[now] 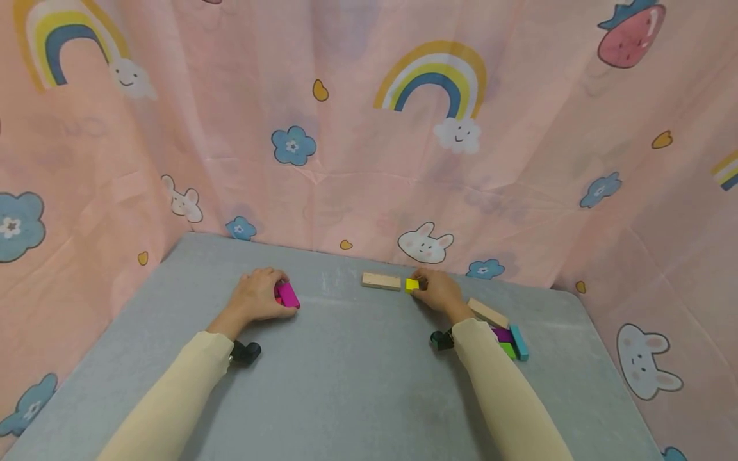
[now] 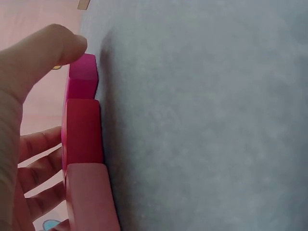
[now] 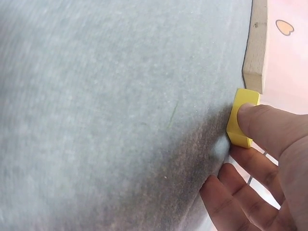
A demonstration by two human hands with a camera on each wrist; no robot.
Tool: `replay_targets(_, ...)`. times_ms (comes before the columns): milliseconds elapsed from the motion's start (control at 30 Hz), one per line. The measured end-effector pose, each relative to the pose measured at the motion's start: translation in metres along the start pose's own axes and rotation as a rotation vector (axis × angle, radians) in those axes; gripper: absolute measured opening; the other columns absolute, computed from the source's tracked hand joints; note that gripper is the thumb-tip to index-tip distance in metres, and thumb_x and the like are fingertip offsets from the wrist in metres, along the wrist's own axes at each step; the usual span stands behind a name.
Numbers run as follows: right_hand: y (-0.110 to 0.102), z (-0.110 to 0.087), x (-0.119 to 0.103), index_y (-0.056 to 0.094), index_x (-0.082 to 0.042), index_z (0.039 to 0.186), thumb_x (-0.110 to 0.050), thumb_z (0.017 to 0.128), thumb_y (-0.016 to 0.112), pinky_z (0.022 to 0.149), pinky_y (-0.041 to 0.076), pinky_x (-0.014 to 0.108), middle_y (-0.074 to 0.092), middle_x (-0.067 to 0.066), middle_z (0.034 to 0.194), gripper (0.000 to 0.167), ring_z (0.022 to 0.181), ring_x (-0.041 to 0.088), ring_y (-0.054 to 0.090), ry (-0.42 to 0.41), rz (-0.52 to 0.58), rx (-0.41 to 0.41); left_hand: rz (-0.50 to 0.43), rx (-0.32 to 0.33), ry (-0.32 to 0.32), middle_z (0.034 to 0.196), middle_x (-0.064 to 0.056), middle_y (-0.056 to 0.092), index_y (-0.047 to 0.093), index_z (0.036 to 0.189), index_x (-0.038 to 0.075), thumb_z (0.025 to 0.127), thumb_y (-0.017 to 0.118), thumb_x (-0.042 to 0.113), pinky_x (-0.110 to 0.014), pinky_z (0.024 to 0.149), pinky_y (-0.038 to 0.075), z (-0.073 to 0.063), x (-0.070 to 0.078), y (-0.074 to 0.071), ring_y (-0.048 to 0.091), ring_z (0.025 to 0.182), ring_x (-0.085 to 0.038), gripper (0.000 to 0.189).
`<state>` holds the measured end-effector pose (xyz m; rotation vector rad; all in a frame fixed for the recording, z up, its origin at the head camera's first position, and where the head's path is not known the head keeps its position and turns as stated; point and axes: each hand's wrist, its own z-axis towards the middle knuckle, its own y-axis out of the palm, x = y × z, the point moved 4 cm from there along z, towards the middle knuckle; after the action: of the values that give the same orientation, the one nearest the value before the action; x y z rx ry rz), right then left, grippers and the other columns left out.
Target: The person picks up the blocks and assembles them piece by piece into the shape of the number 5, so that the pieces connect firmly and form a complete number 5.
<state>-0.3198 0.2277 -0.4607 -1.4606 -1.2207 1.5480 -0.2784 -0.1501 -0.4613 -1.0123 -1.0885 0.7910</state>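
At the left of the grey table, my left hand point(image 1: 256, 298) curls its thumb and fingers around a magenta block point(image 1: 289, 295). The left wrist view shows the thumb on one end of that block, with a red block point(image 2: 85, 132) and a pink block point(image 2: 91, 197) in a row beyond it. Fingers reach along the far side of the row. Farther right, my right hand point(image 1: 441, 294) pinches a yellow block point(image 1: 412, 285) between thumb and fingers. The yellow block stands close to the end of a plain wooden block point(image 1: 380, 282).
Right of my right forearm, a second plain wooden block point(image 1: 488, 313) lies near purple point(image 1: 503, 335), green point(image 1: 508, 349) and blue point(image 1: 520, 342) blocks, partly hidden by the sleeve. A pink patterned curtain point(image 1: 346, 192) hangs along the back edge of the table point(image 1: 357, 384) and both sides.
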Motion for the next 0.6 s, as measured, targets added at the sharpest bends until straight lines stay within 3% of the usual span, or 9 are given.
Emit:
replay_targets(367,0.001,0.001,0.001,0.065,-0.013,0.113,-0.024,0.088,0.069,0.090,0.051,0.045,0.068,0.009,0.112,0.027,0.098,0.026,0.061,0.007,0.008,-0.005,0.004,0.015,0.040,0.100,-0.005,0.064,0.064,0.108,0.012,0.064,0.079,0.049,-0.045,0.079,0.043,0.003,0.000,0.000,0.055,0.094,-0.025,0.060)
replay_targets(600,0.001,0.000,0.000,0.065,-0.013,0.113,-0.024,0.088,0.069,0.090,0.051,0.045,0.068,0.010,0.114,0.028,0.099,0.026,0.062,0.005,-0.001,-0.004,-0.010,0.025,0.075,0.105,-0.004,0.065,0.064,0.112,0.013,0.065,0.077,0.050,-0.047,0.087,0.044,0.011,0.013,0.003,0.056,0.100,-0.024,0.062)
